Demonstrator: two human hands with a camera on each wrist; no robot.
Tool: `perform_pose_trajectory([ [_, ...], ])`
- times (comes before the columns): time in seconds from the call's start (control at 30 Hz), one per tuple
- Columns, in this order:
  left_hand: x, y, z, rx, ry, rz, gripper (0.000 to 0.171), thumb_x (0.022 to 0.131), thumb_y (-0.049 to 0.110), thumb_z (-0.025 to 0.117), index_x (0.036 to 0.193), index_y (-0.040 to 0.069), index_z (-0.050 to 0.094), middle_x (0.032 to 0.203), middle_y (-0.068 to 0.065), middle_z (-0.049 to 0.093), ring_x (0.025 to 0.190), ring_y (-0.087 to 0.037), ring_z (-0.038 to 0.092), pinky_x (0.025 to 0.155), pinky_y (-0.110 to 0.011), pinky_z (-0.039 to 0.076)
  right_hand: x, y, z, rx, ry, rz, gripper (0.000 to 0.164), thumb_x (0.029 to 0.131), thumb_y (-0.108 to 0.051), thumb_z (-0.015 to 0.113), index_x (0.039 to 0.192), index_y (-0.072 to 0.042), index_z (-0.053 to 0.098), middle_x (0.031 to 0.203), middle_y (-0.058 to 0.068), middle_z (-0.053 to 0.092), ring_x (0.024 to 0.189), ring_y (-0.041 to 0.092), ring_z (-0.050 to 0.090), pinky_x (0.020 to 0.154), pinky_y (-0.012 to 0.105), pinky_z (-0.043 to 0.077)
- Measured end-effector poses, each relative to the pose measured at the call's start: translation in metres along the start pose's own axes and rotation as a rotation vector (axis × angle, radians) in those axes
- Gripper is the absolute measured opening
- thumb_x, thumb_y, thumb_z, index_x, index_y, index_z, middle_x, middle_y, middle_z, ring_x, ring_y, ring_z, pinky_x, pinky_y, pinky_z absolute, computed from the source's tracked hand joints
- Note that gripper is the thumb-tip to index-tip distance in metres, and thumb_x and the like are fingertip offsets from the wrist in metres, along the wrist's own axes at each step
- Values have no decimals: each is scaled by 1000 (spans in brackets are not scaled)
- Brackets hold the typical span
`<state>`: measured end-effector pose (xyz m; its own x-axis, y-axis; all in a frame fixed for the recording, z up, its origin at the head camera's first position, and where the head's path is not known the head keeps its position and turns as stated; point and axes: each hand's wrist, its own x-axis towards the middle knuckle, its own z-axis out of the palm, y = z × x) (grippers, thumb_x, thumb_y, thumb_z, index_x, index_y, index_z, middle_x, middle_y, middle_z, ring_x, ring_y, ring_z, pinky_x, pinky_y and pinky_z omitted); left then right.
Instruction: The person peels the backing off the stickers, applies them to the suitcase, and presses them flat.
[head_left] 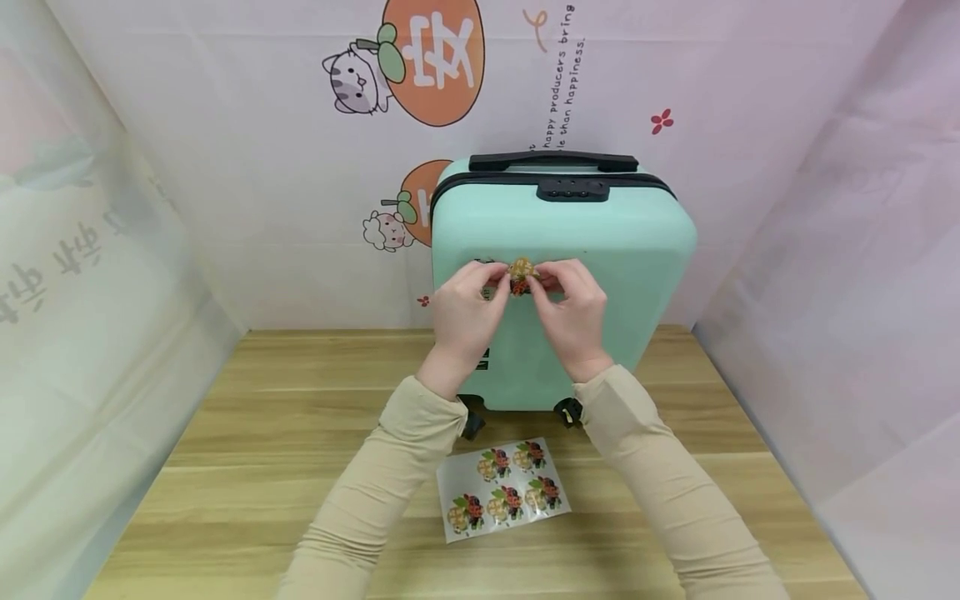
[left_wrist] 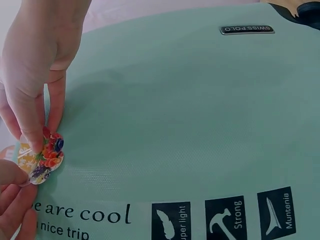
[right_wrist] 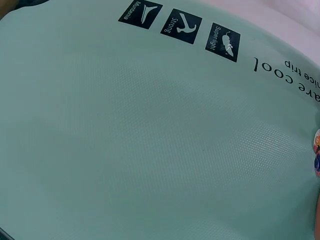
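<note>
Head view: the fruit sticker [head_left: 521, 277] lies directly between the left hand [head_left: 467, 307] and right hand [head_left: 572, 308], pinched by both, neither clearly nearer — longer axis roughly upright, before the suitcase [head_left: 615, 267]. Left wrist view: both hands grip opposite sides; contact with the suitcase unconfirmed. Right wrist view: sticker partly visible, far right — grip cannot be determined here.

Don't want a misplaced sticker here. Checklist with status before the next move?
1. Sticker secured: ok, pinched by left hand and right hand.
2. Suitcase upright, wheels down: ok.
3. Printed lettering fully visible: not ok, left hand covers part in the left wrist view.
4. Sticker's backing side touching suitcase: cannot tell.
5. Sticker sheet clear of hands: ok, on the table in front of the suitcase.
</note>
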<state>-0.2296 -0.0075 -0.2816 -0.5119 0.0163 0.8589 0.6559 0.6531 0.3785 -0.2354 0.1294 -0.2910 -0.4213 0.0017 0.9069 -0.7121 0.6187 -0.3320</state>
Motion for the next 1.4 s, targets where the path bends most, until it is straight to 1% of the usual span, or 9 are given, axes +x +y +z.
perform_pose_trajectory([
  [0.23, 3, 4, 0, 40, 4, -24, 8, 84, 11, 69, 87, 6, 75, 80, -4, 72, 70, -12, 68, 59, -23, 52, 0, 2, 0, -6, 27, -9, 10, 81, 1, 71, 89, 6, 68, 84, 19, 65, 71, 25, 65, 64, 33, 57],
  [0.47, 5, 7, -2, 125, -42, -41, 8, 85, 16, 70, 86, 9, 74, 80, -1, 72, 70, -10, 67, 56, -23, 51, 0, 1, -1, -70, 33, -9, 13, 81, -3, 73, 89, 5, 68, 82, 18, 65, 71, 27, 64, 62, 34, 55],
  [0.63, 7, 10, -4, 150, -60, -48, 8, 86, 16, 70, 87, 9, 73, 81, -1, 72, 70, -10, 67, 56, -24, 52, 2, 2, -1, -168, 100, -54, 19, 76, -9, 78, 87, 3, 68, 79, 16, 62, 74, 30, 56, 71, 40, 48],
  [0.77, 7, 10, -4, 138, -65, -56, 8, 86, 15, 70, 87, 8, 73, 81, -2, 71, 70, -11, 67, 57, -24, 52, 5, 3, -3, -210, 102, -102, 27, 75, -11, 80, 96, 0, 66, 97, 18, 59, 89, 35, 48, 83, 48, 37],
  [0.87, 7, 10, -4, 103, -76, -66, 8, 86, 13, 69, 88, 6, 72, 83, -5, 72, 72, -13, 68, 61, -25, 54, 9, 3, -7, -233, 44, -129, 40, 74, -12, 80, 109, -3, 62, 118, 18, 53, 108, 35, 44, 92, 52, 30],
  [1.0, 6, 10, -6, 47, -101, -85, 10, 88, 12, 66, 93, 5, 72, 87, -7, 72, 76, -15, 68, 67, -26, 55, 17, 3, -13, -265, -66, -135, 57, 73, -15, 82, 123, -4, 56, 136, 15, 47, 129, 34, 36, 103, 53, 21],
  [1.17, 4, 8, -9, -89, -144, -160, 16, 91, 11, 62, 100, 2, 72, 93, -10, 72, 79, -17, 68, 71, -25, 56, 23, 4, -18, -308, -160, -120, 66, 73, -18, 82, 130, -2, 52, 138, 17, 47, 132, 34, 35, 109, 52, 20],
  [1.27, 3, 7, -12, -267, -180, -265, 21, 94, 9, 57, 109, -1, 68, 98, -14, 71, 83, -20, 69, 74, -27, 56, 24, 3, -21, -325, -176, -109, 67, 74, -19, 82, 130, -1, 51, 138, 17, 47, 132, 34, 37, 110, 51, 20],
  [1.4, 0, 7, -17, -567, -209, -476, 26, 97, 6, 50, 120, -3, 61, 107, -19, 68, 98, -24, 68, 83, -28, 55, 26, 2, -24, -351, -190, -99, 66, 74, -21, 82, 130, -1, 51, 138, 16, 48, 132, 33, 37, 110, 50, 21],
])
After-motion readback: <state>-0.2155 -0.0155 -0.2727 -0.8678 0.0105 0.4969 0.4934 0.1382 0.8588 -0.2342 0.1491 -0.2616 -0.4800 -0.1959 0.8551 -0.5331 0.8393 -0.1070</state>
